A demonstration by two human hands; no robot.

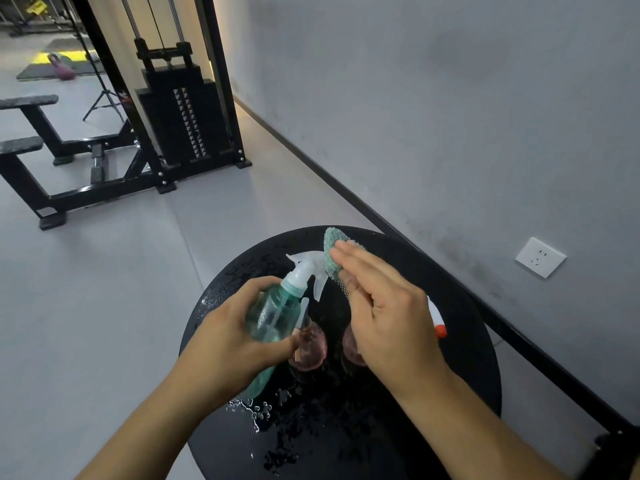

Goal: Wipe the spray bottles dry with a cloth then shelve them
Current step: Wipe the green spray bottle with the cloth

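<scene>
My left hand (228,337) grips the body of a teal translucent spray bottle (275,315), tilted, with its white trigger head (306,268) pointing up and away. My right hand (384,299) holds a teal cloth (334,252) against the back of that head, fingers nearly straight and the thumb tucked under the cloth. Below my hands, two pink translucent bottles (310,346) (351,348) lie on the black round table (460,368). A white sprayer with an orange tip (438,322) pokes out from behind my right hand.
Water drops and puddles (256,408) cover the tabletop. A grey wall with a white socket (540,257) runs on the right. A black weight-stack machine (187,123) and benches (31,147) stand on the grey floor to the far left.
</scene>
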